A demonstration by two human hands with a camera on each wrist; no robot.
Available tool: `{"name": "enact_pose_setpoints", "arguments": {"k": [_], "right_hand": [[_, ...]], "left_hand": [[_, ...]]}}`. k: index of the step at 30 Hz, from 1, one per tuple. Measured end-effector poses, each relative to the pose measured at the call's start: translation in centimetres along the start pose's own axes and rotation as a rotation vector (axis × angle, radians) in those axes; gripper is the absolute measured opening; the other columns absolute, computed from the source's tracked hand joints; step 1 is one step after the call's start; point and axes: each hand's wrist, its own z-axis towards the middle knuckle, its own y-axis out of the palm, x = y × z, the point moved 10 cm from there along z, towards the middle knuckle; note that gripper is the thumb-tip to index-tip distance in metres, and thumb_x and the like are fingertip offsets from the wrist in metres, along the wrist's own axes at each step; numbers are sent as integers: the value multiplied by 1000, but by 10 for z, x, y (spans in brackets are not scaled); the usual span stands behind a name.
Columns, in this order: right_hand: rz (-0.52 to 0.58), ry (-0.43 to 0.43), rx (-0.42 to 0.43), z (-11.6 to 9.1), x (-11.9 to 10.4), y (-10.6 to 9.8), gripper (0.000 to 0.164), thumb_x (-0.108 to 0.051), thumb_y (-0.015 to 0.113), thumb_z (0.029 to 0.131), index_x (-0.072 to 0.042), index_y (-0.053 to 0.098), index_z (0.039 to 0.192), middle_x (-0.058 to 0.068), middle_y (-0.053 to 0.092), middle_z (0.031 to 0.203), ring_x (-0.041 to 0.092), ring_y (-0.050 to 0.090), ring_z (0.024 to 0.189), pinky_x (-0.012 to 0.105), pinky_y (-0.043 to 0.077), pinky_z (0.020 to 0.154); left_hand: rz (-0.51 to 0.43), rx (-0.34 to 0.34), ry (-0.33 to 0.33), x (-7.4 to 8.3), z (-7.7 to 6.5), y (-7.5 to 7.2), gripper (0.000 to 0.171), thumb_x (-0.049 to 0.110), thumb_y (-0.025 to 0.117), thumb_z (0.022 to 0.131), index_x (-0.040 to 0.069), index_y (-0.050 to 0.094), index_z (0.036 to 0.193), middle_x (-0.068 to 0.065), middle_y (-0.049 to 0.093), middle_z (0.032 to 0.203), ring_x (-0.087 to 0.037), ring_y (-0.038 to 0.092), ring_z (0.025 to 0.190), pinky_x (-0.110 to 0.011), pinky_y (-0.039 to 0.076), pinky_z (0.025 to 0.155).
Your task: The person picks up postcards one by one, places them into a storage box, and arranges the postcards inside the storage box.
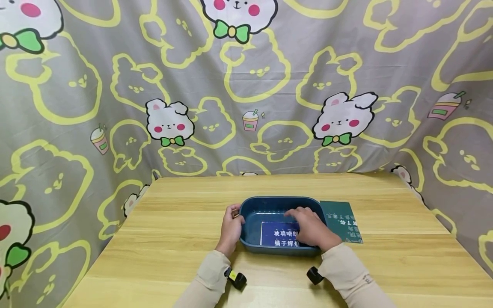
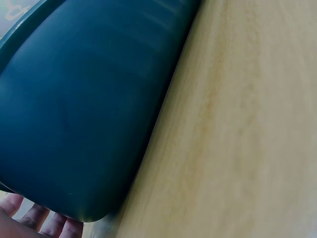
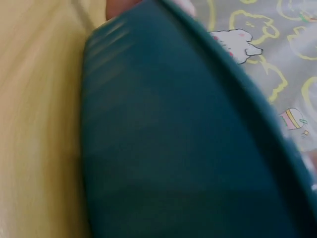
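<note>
A dark teal plastic basin (image 1: 252,214) with rounded corners stands on the table. My left hand (image 1: 230,226) grips its left end, thumb near the rim and fingers around the outside. In the left wrist view, fingertips (image 2: 57,225) show at the end of the basin's wall. Inside the basin lies a dark blue card (image 1: 269,237) with white lettering and a pale left edge. Over the basin's right part, my right hand (image 1: 311,226) reaches in with its fingers spread, covering the card's right side. The right wrist view mostly shows the basin's outer wall (image 3: 173,124).
A green card (image 1: 340,214) with pale lettering lies on the wooden table (image 1: 173,239), just right of the basin and partly behind it. A grey curtain (image 1: 215,85) with yellow outlines and cartoon rabbits surrounds the table at the back and sides.
</note>
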Motion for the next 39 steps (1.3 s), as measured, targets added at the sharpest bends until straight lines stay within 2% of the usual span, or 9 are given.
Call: {"name": "enact_pose_setpoints", "arguments": {"k": [3, 6, 10, 12, 16, 18, 21, 32, 39], "right_hand": [[104, -21, 127, 0, 3, -20, 43, 3, 70, 75, -4, 60, 116, 14, 62, 106, 30, 57, 97, 48, 50, 79], [173, -5, 347, -4, 18, -53, 30, 1, 64, 78, 1, 63, 108, 10, 64, 89, 23, 61, 80, 41, 52, 68], [170, 171, 526, -19, 61, -89, 31, -5, 56, 79, 7, 62, 106, 15, 64, 82, 27, 60, 73, 44, 50, 68], [145, 299, 474, -29, 88, -94, 37, -11, 54, 83, 11, 57, 113, 25, 65, 92, 36, 61, 82, 49, 50, 73], [76, 537, 146, -47, 133, -79, 55, -36, 56, 90, 16, 53, 107, 36, 56, 93, 48, 53, 83, 54, 47, 67], [69, 613, -14, -55, 146, -65, 73, -51, 58, 87, 18, 50, 108, 37, 49, 94, 48, 48, 84, 54, 46, 67], [54, 665, -127, -59, 156, -49, 89, -61, 65, 76, 19, 47, 112, 34, 40, 95, 48, 40, 87, 55, 41, 71], [133, 695, -124, -58, 164, -40, 70, -38, 80, 69, 14, 48, 104, 28, 43, 92, 44, 41, 84, 50, 38, 70], [211, 621, -22, -54, 164, -52, 64, -18, 69, 76, 23, 33, 110, 33, 49, 93, 39, 49, 79, 46, 45, 69]], "left_hand": [[-1, -2, 0, -1, -1, 0, 44, -4, 45, 80, 6, 48, 123, -20, 51, 131, -35, 47, 115, -53, 39, 96], [-5, -4, 8, -1, 0, 0, 45, -4, 46, 80, 5, 48, 124, -20, 51, 131, -35, 48, 114, -53, 39, 94], [-12, 1, 11, 0, -1, 0, 45, -4, 46, 79, 5, 48, 123, -19, 52, 130, -35, 48, 114, -52, 39, 93], [-11, 2, 9, 0, -1, 0, 45, -4, 46, 79, 5, 48, 122, -19, 52, 130, -35, 48, 114, -51, 39, 94], [-9, 2, 1, -1, 0, 0, 44, -4, 46, 79, 5, 48, 122, -19, 52, 130, -35, 48, 114, -52, 39, 95], [-7, 2, 1, 0, 0, 0, 44, -4, 45, 79, 5, 48, 122, -19, 52, 130, -35, 48, 114, -52, 39, 95], [-8, 1, 1, 0, 0, 0, 44, -4, 46, 80, 5, 48, 122, -20, 52, 130, -35, 48, 113, -52, 40, 94], [-12, 10, 4, -2, 0, 0, 44, -5, 45, 78, 5, 49, 120, -19, 53, 127, -34, 49, 112, -48, 40, 91], [-15, 15, 16, -1, 1, 0, 44, -5, 45, 76, 4, 49, 119, -20, 54, 126, -34, 49, 111, -47, 41, 89]]}}
